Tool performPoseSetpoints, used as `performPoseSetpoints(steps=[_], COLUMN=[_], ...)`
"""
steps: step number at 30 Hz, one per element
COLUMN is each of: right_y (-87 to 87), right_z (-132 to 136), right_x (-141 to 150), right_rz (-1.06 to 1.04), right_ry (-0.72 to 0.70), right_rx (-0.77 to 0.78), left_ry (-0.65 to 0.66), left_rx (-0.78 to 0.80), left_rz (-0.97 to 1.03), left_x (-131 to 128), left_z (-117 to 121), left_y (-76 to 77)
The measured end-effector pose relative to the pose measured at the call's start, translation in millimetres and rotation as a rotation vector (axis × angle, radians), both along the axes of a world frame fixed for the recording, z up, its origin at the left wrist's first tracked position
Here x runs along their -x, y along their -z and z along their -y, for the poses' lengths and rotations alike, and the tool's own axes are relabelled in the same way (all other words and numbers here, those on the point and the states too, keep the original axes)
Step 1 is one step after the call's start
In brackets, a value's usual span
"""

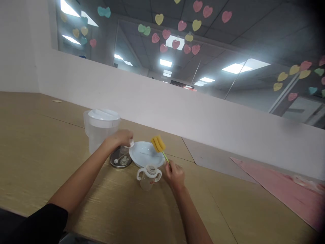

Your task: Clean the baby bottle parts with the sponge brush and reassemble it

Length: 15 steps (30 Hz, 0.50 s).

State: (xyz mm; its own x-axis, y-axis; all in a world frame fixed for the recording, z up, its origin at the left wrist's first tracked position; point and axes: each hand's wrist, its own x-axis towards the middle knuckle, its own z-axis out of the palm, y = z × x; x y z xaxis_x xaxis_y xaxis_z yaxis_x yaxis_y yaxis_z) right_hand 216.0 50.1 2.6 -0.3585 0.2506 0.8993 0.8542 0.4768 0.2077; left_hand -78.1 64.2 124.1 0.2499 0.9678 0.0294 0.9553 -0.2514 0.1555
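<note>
My right hand [175,173] is closed around the green handle of a bottle brush [158,143] with a yellow sponge head, raised over the right side of a white bowl [143,154]. Pinched in my left hand [123,137] is a small white ring-like plastic piece [131,144], by the bowl's left rim; its exact kind is unclear. Below that hand lies a round metal tray [117,165], holding a pacifier-like nipple [124,160], a thin straw with a white end [116,161] and a clear cover [123,149]. An uncapped baby bottle [147,182] with two white handles stands upright in front of the bowl.
A large translucent lidded pitcher [98,134] stands behind my left forearm. A pink mat [281,189] with a crumpled item lies at the right of the wooden table [114,210]. Beyond the table rises a white wall [152,103] with windows above.
</note>
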Motion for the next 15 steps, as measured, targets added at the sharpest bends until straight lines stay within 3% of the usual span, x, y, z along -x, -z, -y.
performPoseSetpoints(steps=[6,15], right_y=[1.1,-1.0], right_z=[-1,-1], right_x=[0,0], right_rz=[0.002,0.03], right_ry=[-0.003,-0.028], right_rx=[0.002,-0.024], left_ry=[-0.046,-0.077], left_rx=[0.238,0.407], left_rz=[-0.02,0.062], left_x=[-1,-4], left_z=[-12,-22], left_y=[17.0,37.6])
